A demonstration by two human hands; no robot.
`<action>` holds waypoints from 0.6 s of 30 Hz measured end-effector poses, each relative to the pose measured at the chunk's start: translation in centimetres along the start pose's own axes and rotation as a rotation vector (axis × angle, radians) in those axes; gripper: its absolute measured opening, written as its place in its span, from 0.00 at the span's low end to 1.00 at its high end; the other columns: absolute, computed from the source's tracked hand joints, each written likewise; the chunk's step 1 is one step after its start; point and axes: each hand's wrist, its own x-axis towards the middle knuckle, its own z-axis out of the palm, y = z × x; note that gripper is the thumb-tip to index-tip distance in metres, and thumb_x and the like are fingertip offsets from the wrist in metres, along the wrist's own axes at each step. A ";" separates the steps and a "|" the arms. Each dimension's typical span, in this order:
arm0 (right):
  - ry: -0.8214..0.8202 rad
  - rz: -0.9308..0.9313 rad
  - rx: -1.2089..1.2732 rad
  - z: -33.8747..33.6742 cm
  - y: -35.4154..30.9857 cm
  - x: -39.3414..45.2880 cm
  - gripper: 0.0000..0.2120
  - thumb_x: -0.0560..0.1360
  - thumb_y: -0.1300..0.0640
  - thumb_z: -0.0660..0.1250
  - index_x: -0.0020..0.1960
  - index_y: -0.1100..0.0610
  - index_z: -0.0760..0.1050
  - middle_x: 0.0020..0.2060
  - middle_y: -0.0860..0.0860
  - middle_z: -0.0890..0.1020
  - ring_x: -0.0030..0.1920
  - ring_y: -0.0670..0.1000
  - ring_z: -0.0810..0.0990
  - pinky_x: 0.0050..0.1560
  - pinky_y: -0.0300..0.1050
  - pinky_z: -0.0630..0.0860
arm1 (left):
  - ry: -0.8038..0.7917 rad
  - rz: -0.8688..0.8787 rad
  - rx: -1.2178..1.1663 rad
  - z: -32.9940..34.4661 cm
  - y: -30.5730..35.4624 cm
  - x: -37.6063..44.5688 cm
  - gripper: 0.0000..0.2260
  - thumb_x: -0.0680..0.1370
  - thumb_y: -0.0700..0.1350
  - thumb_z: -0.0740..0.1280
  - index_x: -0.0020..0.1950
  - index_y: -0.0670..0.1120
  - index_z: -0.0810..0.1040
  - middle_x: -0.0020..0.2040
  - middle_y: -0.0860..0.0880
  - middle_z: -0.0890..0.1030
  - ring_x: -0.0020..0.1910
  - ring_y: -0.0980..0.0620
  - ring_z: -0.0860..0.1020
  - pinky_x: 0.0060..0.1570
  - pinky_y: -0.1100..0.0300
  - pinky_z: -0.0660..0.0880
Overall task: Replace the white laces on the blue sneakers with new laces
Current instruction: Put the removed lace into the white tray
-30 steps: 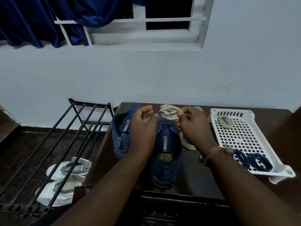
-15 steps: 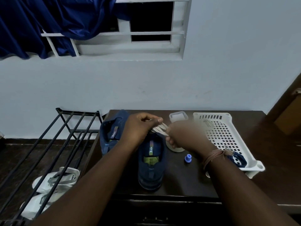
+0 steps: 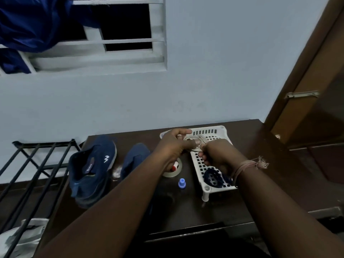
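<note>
both your hands pinch the white lace bundle over the far end of the tray, left hand and right hand equally close, while the blue sneakers lie toward the bench's left edge.

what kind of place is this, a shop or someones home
Most likely a room in a home, not a shop: a barred window with a blue curtain, a metal shoe rack holding white footwear, and a wooden door beside the dark table.
</note>
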 end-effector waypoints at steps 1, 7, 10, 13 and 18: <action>0.020 0.013 0.004 -0.9 0.3 0.6 0.08 0.78 0.67 0.58 0.47 0.64 0.77 0.27 0.54 0.78 0.25 0.49 0.72 0.27 0.43 0.68 | -0.024 -0.001 0.016 0.8 -0.2 0.7 0.20 0.68 0.32 0.79 0.58 0.42 0.82 0.51 0.39 0.85 0.47 0.44 0.85 0.52 0.50 0.83; 0.087 -0.004 -0.058 -4.7 1.5 3.4 0.08 0.79 0.65 0.63 0.50 0.68 0.79 0.33 0.58 0.81 0.27 0.49 0.75 0.29 0.42 0.73 | 0.051 -0.072 0.046 5.6 -0.5 4.6 0.07 0.76 0.32 0.72 0.54 0.37 0.81 0.48 0.38 0.85 0.40 0.46 0.86 0.34 0.58 0.82; 0.130 -0.032 -0.114 -5.7 1.8 4.8 0.08 0.78 0.65 0.63 0.49 0.68 0.80 0.38 0.61 0.83 0.32 0.52 0.79 0.37 0.48 0.78 | 0.111 -0.120 0.074 7.4 -0.6 7.2 0.09 0.76 0.36 0.75 0.55 0.37 0.81 0.47 0.39 0.86 0.42 0.45 0.87 0.32 0.59 0.81; 0.195 -0.020 -0.126 -6.5 1.9 6.9 0.10 0.75 0.65 0.65 0.53 0.69 0.80 0.45 0.62 0.84 0.39 0.55 0.82 0.40 0.50 0.81 | 0.124 -0.085 0.165 8.7 -0.9 9.5 0.08 0.75 0.37 0.76 0.53 0.39 0.82 0.48 0.40 0.86 0.44 0.44 0.86 0.30 0.61 0.78; 0.353 0.079 -0.009 -6.5 2.2 9.9 0.11 0.71 0.64 0.66 0.51 0.67 0.78 0.43 0.60 0.84 0.44 0.60 0.85 0.38 0.51 0.83 | 0.091 0.150 0.656 10.0 -1.1 13.1 0.05 0.72 0.43 0.78 0.45 0.46 0.84 0.41 0.51 0.84 0.42 0.52 0.83 0.45 0.57 0.79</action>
